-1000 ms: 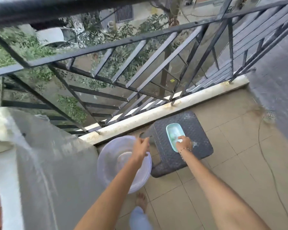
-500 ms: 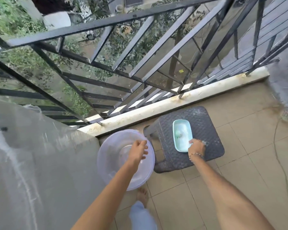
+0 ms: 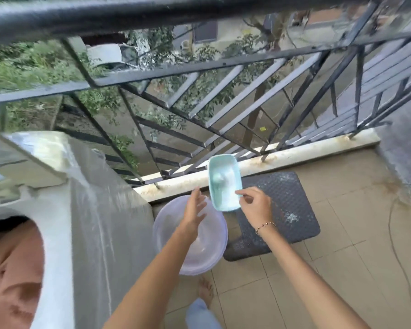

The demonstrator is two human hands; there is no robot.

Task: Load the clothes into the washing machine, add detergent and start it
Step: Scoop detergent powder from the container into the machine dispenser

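- The right hand (image 3: 254,205) is pinching the near right edge of a pale green tub (image 3: 224,182), thumb and forefinger closed on the rim, and is holding it up in the air, tilted with its far end raised toward the railing (image 3: 199,65).
- Inside the tub, white detergent powder (image 3: 229,186) is lying along the side nearer the right hand, with a pale scoop (image 3: 217,178) sitting in it further from the fingers.
- A beaded bracelet (image 3: 265,226) is sitting on the right wrist.
- The left hand (image 3: 195,207) is hanging loose and released, fingers stretched out and holding nothing, just beside the tub's left edge; whether it is touching the tub, I cannot tell.
- Directly under the left hand and forearm, a clear round basin (image 3: 214,245) is standing on the tiled floor (image 3: 318,281).
- Under and beyond the right hand, a dark woven stool (image 3: 292,210) is standing with specks of white powder scattered on its top.
- Well to the left of the left arm, the washing machine (image 3: 93,222) is standing against the railing, its pale side facing the arms.
- Below the arms, a bare foot (image 3: 205,289) and a blue trouser leg (image 3: 199,314) are showing on the tiles.
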